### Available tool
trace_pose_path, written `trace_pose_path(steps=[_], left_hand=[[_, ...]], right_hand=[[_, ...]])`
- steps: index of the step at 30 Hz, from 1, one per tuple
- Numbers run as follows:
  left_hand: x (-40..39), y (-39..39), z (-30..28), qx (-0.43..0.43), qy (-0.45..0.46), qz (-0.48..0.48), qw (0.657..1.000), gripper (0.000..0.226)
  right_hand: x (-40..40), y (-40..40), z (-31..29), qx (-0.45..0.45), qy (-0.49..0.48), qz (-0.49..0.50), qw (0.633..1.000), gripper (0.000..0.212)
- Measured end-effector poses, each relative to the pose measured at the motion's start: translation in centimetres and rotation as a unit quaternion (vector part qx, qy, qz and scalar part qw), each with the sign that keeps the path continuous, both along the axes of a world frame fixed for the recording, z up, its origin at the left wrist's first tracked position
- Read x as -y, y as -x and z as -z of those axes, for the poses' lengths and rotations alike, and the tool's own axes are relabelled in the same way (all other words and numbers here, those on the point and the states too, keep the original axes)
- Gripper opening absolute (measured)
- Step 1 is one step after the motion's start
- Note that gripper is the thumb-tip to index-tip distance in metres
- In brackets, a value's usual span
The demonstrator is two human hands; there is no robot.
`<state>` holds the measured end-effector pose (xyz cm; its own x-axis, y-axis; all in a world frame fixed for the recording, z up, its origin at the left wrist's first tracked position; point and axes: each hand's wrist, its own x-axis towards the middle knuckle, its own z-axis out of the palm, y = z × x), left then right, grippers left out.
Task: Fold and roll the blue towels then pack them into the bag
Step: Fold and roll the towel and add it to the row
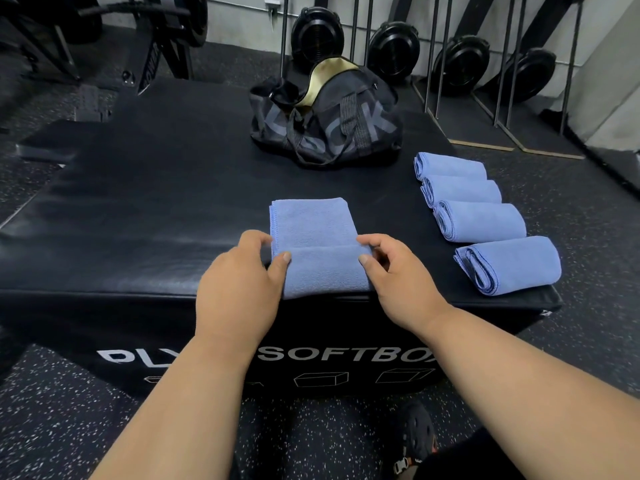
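Four rolled towels (485,216) are lined up on the right of the black box (138,209), near the open bag (329,116). A fifth, folded towel (318,244) lies at the front edge; its near fold is pinched by the left hand (239,282) and right hand (394,271).

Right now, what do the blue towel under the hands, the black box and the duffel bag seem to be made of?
Blue towel: soft terry-like cloth, probably microfibre; fuzzy matte nap, stitched edge.
Black box: looks like padded vinyl or faux leather; smooth, faintly glossy skin with soft creases, printed "SOFTBOX".
Duffel bag: seemingly woven synthetic fabric; matte, slumped shape, webbing handles, shiny gold lining at the opening.
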<state>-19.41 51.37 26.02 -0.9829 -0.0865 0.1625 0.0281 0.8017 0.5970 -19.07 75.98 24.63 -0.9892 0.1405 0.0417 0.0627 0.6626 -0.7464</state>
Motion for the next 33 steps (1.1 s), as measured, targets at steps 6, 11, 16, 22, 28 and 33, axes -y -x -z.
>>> trace_pose_path(steps=[6,11,16,22,28,33], left_hand=[[-2.0,-0.5,1.0,-0.136,0.039,0.168,0.976,0.037],[-1.8,-0.2,2.4,0.002,0.14,0.214,0.967,0.064],[-0.4,0.4,1.8,0.054,0.124,0.222,0.966,0.073],[0.9,0.7,1.3,0.056,0.017,0.224,0.973,0.064],[1.7,0.9,0.8,0.067,-0.007,0.231,0.971,0.069],[2.0,1.1,0.2,0.084,-0.049,0.207,0.973,0.045]], right_hand=[[0.4,0.2,0.2,-0.013,-0.033,0.003,0.999,0.027],[0.8,0.2,0.5,-0.051,-0.038,0.011,0.998,0.031],[0.7,0.0,0.7,-0.086,-0.049,0.003,0.995,0.026],[-0.5,-0.1,0.6,-0.086,-0.08,-0.074,0.99,0.032],[-2.6,-0.2,0.1,-0.024,-0.187,-0.196,0.962,0.09],[-3.0,0.5,-0.4,-0.006,-0.175,-0.181,0.968,0.079]])
